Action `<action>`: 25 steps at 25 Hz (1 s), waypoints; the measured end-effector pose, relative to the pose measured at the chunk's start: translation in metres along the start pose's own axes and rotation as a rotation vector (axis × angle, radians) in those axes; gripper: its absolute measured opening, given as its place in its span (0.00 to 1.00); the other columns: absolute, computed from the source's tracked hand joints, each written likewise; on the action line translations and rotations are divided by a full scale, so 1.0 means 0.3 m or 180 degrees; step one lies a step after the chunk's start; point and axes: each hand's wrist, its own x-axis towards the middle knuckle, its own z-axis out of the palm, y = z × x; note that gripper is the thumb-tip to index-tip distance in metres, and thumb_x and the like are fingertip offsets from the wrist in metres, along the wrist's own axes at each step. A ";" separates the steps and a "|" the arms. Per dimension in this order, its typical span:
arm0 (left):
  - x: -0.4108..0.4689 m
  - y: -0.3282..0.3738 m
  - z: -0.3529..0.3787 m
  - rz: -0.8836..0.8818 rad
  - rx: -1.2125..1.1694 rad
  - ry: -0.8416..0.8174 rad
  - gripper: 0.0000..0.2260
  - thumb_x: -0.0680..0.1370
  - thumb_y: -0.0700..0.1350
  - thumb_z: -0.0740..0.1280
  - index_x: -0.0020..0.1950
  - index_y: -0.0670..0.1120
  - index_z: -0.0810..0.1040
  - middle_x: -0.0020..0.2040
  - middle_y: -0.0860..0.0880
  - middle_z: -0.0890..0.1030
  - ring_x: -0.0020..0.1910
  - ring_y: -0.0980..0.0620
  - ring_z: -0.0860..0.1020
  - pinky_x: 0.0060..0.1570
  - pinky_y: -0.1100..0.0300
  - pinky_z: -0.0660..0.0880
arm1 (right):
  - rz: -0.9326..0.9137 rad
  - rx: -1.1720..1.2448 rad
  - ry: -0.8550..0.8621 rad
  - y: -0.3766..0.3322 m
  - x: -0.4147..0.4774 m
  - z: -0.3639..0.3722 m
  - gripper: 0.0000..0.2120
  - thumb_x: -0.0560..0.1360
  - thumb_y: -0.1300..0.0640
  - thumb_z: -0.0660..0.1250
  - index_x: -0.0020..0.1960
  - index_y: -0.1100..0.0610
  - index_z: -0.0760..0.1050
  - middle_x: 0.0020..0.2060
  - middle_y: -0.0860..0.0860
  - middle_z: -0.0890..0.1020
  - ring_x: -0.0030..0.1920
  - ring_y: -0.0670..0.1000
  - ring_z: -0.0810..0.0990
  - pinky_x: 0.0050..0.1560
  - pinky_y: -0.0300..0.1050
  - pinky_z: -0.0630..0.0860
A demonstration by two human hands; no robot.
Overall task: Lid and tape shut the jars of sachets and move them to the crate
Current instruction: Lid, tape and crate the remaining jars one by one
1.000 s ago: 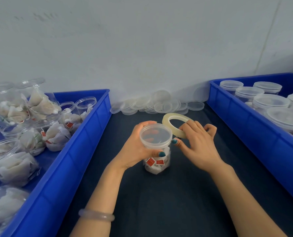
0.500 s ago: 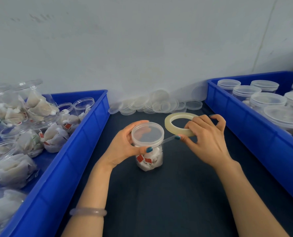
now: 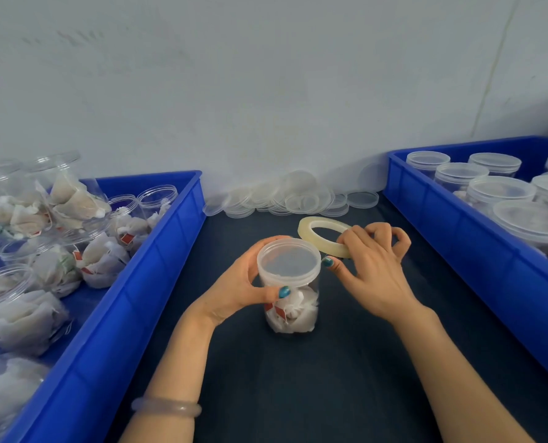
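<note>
Your left hand (image 3: 240, 284) curls its fingers and thumb around the top of the jar of sachets (image 3: 293, 310), which stands upright on the dark table (image 3: 298, 378) between two blue crates. Your right hand (image 3: 373, 276) grips the tape roll (image 3: 317, 233) in curled fingers, holding it tilted just behind the jar's lid (image 3: 287, 262), thumb tip beside the rim. The right crate (image 3: 458, 231) holds lidded jars (image 3: 499, 190), the left crate (image 3: 157, 266) open jars (image 3: 157, 199), and loose lids (image 3: 293, 199) lie by the wall.
</note>
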 end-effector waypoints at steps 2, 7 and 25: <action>0.010 0.010 0.025 0.0042 0.0245 0.0295 0.44 0.58 0.57 0.81 0.72 0.53 0.69 0.68 0.55 0.74 0.67 0.61 0.73 0.64 0.61 0.74 | -0.0011 -0.0021 -0.0023 -0.005 -0.002 0.002 0.23 0.78 0.35 0.45 0.46 0.50 0.70 0.43 0.43 0.72 0.54 0.50 0.64 0.60 0.51 0.52; 0.015 0.014 0.018 0.0165 0.0248 0.0650 0.41 0.60 0.54 0.81 0.71 0.53 0.70 0.63 0.59 0.78 0.64 0.58 0.76 0.62 0.57 0.76 | -0.0071 0.0194 0.0048 0.007 0.004 -0.017 0.22 0.78 0.36 0.50 0.47 0.49 0.76 0.44 0.40 0.73 0.55 0.48 0.64 0.60 0.48 0.52; 0.123 0.178 0.122 -0.0539 0.3491 0.0770 0.33 0.71 0.74 0.60 0.62 0.49 0.71 0.58 0.53 0.74 0.57 0.51 0.74 0.46 0.56 0.67 | 0.0087 -0.0019 0.0352 -0.054 -0.004 -0.007 0.03 0.76 0.58 0.67 0.49 0.53 0.79 0.41 0.45 0.79 0.45 0.52 0.76 0.51 0.49 0.55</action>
